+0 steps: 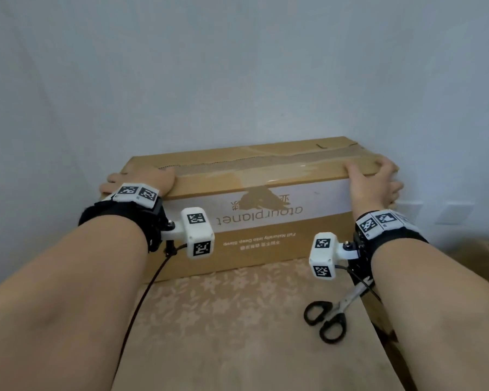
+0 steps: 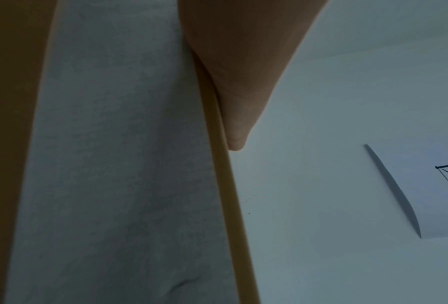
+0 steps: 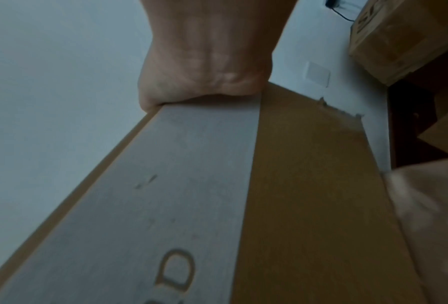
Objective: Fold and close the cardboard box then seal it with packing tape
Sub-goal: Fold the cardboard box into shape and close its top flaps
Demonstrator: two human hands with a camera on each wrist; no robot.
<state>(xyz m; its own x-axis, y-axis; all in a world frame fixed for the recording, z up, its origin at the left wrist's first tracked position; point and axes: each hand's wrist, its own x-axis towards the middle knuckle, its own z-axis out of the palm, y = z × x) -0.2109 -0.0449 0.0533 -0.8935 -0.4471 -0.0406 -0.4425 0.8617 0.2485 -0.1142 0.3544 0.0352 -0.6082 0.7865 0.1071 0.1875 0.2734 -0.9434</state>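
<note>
A long brown cardboard box [image 1: 266, 198] with a white printed band stands against the wall, flaps closed. A strip of clear packing tape [image 1: 266, 165] runs along its top seam. My left hand [image 1: 141, 179] lies flat on the top's left end, fingers reaching past the corner; in the left wrist view its palm edge [image 2: 230, 61] rests against the box edge [image 2: 217, 185]. My right hand [image 1: 376, 184] grips the right end, thumb on top, fingers bent down over the end. The right wrist view shows that hand's heel [image 3: 205, 61] on the box's upper edge [image 3: 295, 185].
Black-handled scissors [image 1: 331, 314] lie on the floral tablecloth [image 1: 237, 320] near my right forearm. The wall stands directly behind the box, with a socket plate [image 1: 452, 213] to the right. Another cardboard box [image 3: 399, 41] sits beyond the table's right side.
</note>
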